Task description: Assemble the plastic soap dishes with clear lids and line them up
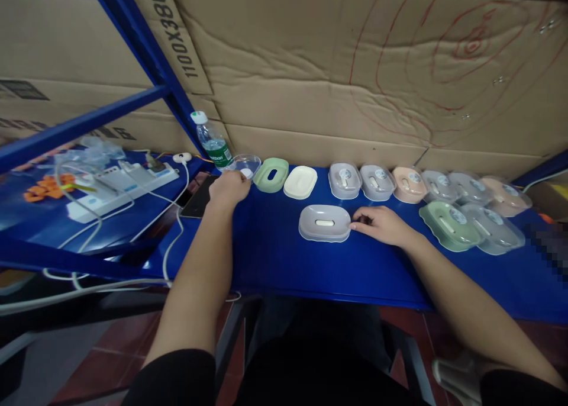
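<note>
A lilac-grey oval dish (324,215) with a white bar in its centre slot lies near the middle of the blue table. At its right edge, my right hand (377,224) pinches the rim between thumb and finger. My left hand (229,188) reaches to the clear oval dish (252,162) at the back left; its fingers are bent at a small white round piece (247,173), and I cannot make out whether they hold it. Just right of that sit a green oval dish with a slot (262,178) and a cream oval tray (300,182).
Several lidded dishes (344,181) in grey, peach and green line the back right of the blue table (284,270). A water bottle (215,145), a dark phone-like slab (198,200), cables and a power strip (119,187) are at left. Cardboard stands behind.
</note>
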`<state>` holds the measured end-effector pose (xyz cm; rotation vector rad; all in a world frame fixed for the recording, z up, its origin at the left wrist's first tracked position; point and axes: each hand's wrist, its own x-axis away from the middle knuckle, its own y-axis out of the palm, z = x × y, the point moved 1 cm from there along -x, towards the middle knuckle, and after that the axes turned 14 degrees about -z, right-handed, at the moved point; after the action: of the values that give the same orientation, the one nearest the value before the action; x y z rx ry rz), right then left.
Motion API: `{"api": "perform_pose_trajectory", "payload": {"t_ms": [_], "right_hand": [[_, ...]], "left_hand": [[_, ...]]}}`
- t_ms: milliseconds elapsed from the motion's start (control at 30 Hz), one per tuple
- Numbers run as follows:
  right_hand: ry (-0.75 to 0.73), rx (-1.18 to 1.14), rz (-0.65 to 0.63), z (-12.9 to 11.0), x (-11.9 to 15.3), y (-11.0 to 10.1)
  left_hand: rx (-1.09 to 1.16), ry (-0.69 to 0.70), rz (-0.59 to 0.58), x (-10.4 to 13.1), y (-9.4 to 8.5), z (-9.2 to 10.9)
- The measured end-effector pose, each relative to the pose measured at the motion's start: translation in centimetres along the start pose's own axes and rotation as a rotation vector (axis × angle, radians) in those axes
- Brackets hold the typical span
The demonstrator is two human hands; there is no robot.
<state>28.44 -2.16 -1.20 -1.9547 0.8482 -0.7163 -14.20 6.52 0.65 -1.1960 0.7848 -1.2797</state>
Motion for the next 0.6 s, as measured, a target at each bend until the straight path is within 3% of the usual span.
{"api": "perform_pose_trajectory", "payload": {"t_ms": [67,167,367,533,600], "right_hand": [[-0.001,0.012,0.004,0.0,0.0,0.0],[-0.002,0.026,0.010,0.1,0.1,0.0],[-0.013,0.036,0.008,-0.2,0.1,-0.1],[-0.046,0.013,0.032,0.1,0.0,0.1],[-0.060,-0.001,0.061,0.3,0.0,0.3]], "left_hand": [[-0.043,-0.011,-0.039,0.1,0.0,0.1],[-0.022,-0.028,-0.002,0.3,-0.2,0.4],[0.218,-0.032,0.249,0.6,-1.1,0.0],[0.439,0.203,0.570,1.6,-1.6,0.9],[0.606,0.383,0.604,2.3,-1.1,2.1]]}}
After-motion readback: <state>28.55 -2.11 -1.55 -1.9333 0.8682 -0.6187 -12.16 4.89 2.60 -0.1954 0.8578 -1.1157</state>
